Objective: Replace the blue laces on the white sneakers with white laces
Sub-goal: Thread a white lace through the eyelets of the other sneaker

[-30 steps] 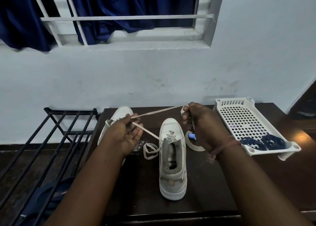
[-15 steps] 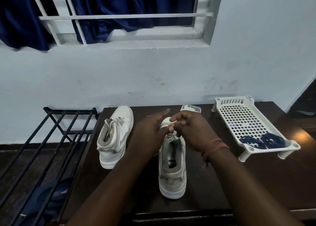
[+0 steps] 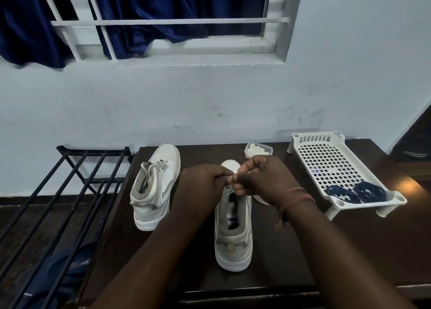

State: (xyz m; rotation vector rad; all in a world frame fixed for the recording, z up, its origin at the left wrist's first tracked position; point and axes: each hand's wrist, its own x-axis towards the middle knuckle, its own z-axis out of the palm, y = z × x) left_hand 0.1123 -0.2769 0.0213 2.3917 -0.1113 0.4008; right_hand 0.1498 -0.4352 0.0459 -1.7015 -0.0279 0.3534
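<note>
A white lace [image 3: 229,187] is being pinched over the top eyelets of the nearer white sneaker [image 3: 234,234], which is standing heel-toward-camera on the dark table [image 3: 291,250]. The lace is being gripped by curled fingertips of the left hand [image 3: 205,182] and the right hand [image 3: 263,178], knuckles nearly touching. The second sneaker [image 3: 156,187], already white-laced, is being kept to the left. Blue laces [image 3: 354,193] are lying in the white perforated tray [image 3: 331,164] at the right. A small lidded container [image 3: 258,150] is sitting behind the hands.
</note>
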